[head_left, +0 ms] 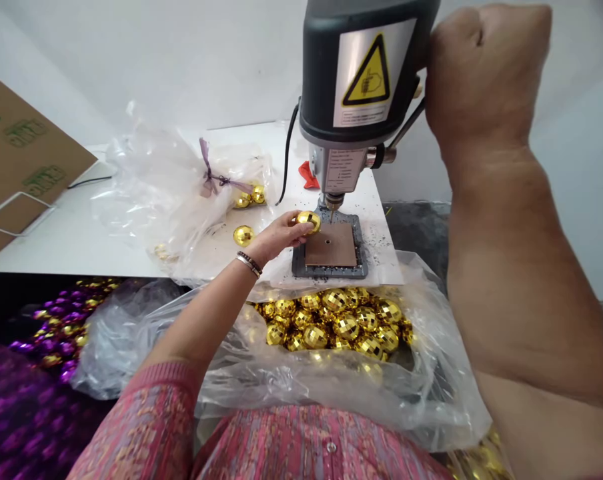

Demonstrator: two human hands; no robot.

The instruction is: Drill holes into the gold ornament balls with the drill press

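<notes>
While I watched from afar, the left hand (276, 240) was grasping a gold mirrored ball (309, 221) at 9 o'clock from the drill press (359, 73) bit. The right hand (486, 73) was clenched at 3 o'clock, whatever it gripped hidden. A big heap of balls (331, 327) sat bagged at 6 o'clock, a few more on the counter (56, 247).

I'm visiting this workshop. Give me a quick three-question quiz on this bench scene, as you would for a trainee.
1. What is the left hand holding?
2. True or false: the right hand is raised in a fist beside the drill head.
3. What colour are the balls in the open plastic bag in front of the drill? A gold, B purple, C silver.

Key: 1. A gold mirrored ball. 2. True. 3. A.
</notes>
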